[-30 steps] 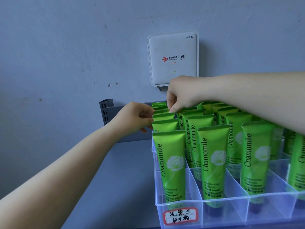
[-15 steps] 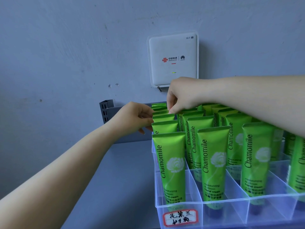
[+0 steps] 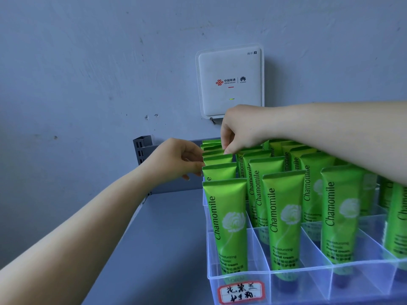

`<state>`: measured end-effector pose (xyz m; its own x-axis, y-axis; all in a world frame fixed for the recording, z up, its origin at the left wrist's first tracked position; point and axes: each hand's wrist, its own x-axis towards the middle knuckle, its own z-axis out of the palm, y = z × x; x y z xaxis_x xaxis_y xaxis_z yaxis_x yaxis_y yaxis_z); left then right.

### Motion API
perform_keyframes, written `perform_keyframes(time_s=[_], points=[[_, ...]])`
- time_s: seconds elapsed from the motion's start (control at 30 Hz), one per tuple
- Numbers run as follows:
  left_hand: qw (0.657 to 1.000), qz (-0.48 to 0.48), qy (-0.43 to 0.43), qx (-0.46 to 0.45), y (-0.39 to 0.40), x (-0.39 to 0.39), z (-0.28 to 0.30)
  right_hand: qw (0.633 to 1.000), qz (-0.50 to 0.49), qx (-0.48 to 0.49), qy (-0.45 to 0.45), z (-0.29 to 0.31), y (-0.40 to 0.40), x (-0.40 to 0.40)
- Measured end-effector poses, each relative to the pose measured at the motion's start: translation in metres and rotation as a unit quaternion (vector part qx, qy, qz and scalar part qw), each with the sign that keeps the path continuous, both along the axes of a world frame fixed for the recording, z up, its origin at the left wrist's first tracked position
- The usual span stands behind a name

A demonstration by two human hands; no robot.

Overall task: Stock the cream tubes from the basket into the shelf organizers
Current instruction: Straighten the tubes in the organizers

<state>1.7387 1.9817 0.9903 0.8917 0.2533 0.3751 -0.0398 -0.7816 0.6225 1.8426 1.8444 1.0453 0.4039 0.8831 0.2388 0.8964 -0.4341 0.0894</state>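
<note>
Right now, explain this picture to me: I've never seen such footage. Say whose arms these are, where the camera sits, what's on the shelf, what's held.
There is no machine: a person works bare-handed, and one camera worn on the head looks forward and down. The left hand touches the edge of a green cream tube in the leftmost column; the right hand pinches that tube's top. Many such tubes stand upright in a clear organizer with dividers, which rests on a grey shelf. A white router hangs on the wall behind. A handwritten label is on the organizer's front.
</note>
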Motion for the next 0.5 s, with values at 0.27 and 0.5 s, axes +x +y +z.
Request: perform_keyframes(time_s=[0.27, 0.5], points=[[0.999, 0.011, -0.019, -0.024, 0.013, -0.006, 0.004, 1.0, 0.003, -0.006, -0.009, 0.001, 0.0, 0.0], [0.998, 0.011, -0.034, -0.051, 0.017, -0.011, 0.009, 1.0, 0.005, -0.012, -0.014, 0.015, -0.004, 0.002]])
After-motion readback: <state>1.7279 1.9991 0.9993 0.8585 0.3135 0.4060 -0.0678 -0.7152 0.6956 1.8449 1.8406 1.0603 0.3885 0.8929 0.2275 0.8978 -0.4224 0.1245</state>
